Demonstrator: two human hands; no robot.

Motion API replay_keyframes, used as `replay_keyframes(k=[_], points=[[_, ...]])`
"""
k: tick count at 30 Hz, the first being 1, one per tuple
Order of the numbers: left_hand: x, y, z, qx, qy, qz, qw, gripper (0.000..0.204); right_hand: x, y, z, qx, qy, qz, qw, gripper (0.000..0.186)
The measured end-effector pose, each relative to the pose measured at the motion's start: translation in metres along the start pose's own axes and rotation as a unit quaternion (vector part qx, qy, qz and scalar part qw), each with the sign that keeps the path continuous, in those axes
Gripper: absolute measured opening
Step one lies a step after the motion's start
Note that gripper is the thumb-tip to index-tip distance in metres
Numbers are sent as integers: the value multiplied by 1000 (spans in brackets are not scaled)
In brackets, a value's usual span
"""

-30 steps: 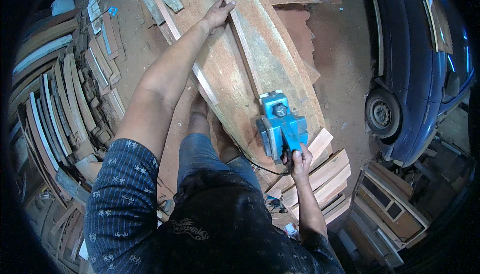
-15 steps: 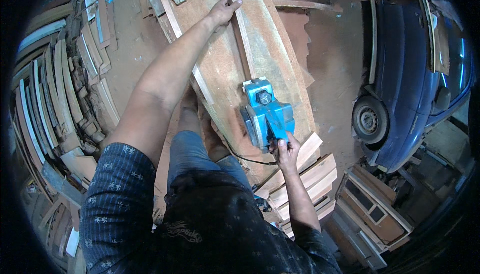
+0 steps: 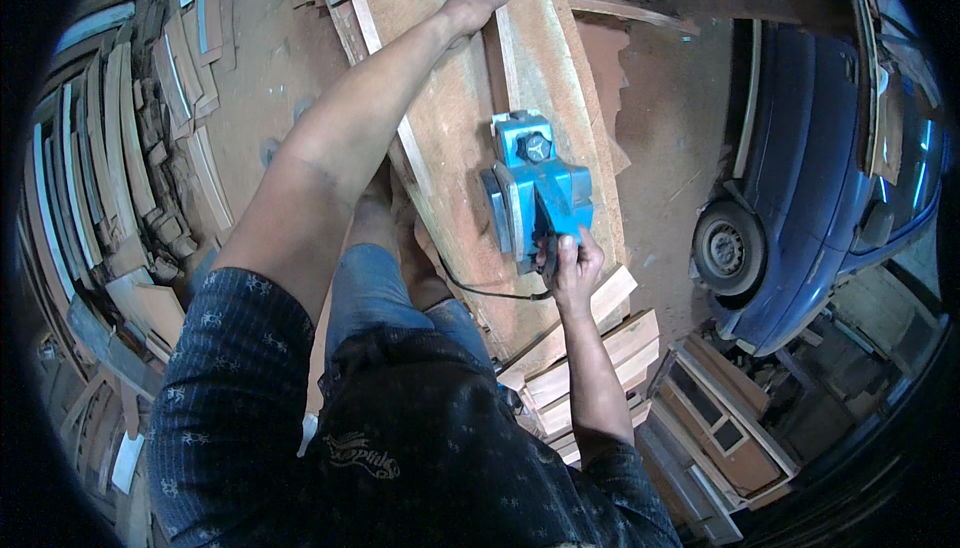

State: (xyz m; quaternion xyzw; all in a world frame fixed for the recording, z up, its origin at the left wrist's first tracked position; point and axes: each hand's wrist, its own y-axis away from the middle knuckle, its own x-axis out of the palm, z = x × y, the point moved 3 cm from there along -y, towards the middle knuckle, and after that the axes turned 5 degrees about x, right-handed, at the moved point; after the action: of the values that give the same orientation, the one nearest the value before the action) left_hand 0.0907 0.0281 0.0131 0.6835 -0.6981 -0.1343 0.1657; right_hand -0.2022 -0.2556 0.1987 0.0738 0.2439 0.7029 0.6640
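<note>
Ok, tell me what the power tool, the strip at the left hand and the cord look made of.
Power tool: probably plastic, slightly shiny blue, with moulded curves.
Strip: seemingly bare wood, pale brown, squarely cut.
Cord: likely rubber or plastic, dark, bending smoothly.

wooden strip (image 3: 500,63) — near end hidden beneath the blue planer (image 3: 566,193)

Dim scene, brightest on the long tan wooden counter (image 3: 555,78). White glare streaks the dark blue metal car (image 3: 810,178); lower right murky. Fisheye-bent edges, black corners.
</note>
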Motion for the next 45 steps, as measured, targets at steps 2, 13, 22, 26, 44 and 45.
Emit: replay_keyframes(k=[2, 13, 22, 26, 44, 45], points=[[3, 4, -3, 8, 1, 1, 1000, 92, 8, -13, 9, -5, 14, -6, 1000, 50], [-5, -7, -1, 14, 65, 46, 997, 85, 64, -118, 78, 12, -18, -17, 1000, 44], [3, 0, -2, -17, 17, 21, 1000, 78, 9, 7, 14, 79, -41, -20, 996, 41], [-9, -19, 15, -29, 55, 0, 998, 93, -24, 79, -24, 100, -27, -13, 994, 46], [-3, -25, 21, 25, 31, -41, 998, 77, -18, 48, -22, 32, -47, 6, 998, 45], [-2, -21, 21, 36, 21, -60, 997, 73, -11, 33, -13, 31, -39, 7, 999, 44]])
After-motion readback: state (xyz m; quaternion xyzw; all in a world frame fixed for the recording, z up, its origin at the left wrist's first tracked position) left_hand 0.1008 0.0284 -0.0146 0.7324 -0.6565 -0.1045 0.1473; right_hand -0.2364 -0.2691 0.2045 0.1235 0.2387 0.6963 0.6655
